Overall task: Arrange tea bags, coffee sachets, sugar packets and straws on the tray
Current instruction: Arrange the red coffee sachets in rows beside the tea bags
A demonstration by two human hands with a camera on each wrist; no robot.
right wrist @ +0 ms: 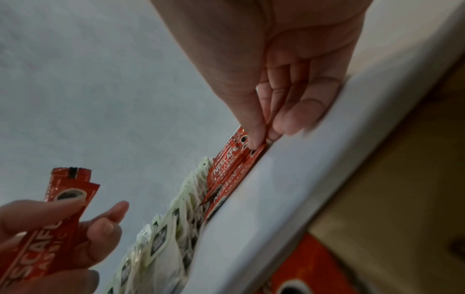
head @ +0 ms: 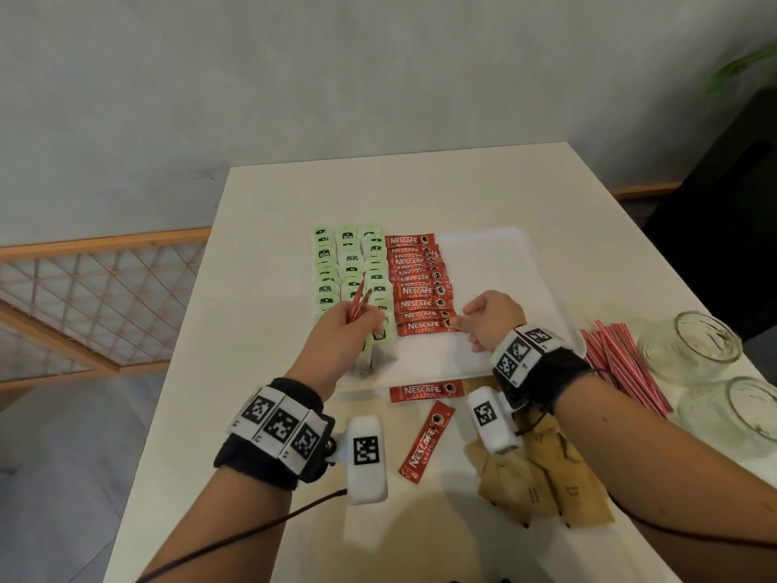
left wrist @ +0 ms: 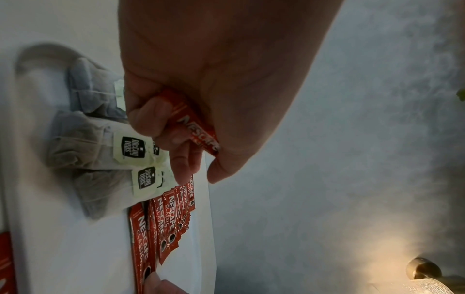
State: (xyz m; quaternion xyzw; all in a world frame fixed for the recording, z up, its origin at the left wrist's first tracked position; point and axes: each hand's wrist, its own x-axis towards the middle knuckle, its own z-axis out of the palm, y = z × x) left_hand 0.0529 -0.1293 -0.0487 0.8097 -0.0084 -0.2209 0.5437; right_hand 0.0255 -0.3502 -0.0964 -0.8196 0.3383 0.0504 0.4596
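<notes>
A white tray (head: 504,267) holds three columns of green-tagged tea bags (head: 349,263) on its left and one overlapping column of red coffee sachets (head: 416,279) beside them. My left hand (head: 357,317) hovers over the near tea bags and grips two coffee sachets (left wrist: 198,129), their ends sticking up. My right hand (head: 462,324) pinches the right end of the nearest sachet in the column (head: 424,328) between thumb and forefinger (right wrist: 254,139), low on the tray. The tray's right half is bare.
Two loose coffee sachets (head: 424,391) (head: 426,441) lie on the table in front of the tray. Brown sugar packets (head: 542,477) are heaped under my right forearm. Red-striped straws (head: 622,359) and two glass jars (head: 706,342) (head: 752,410) sit at the right.
</notes>
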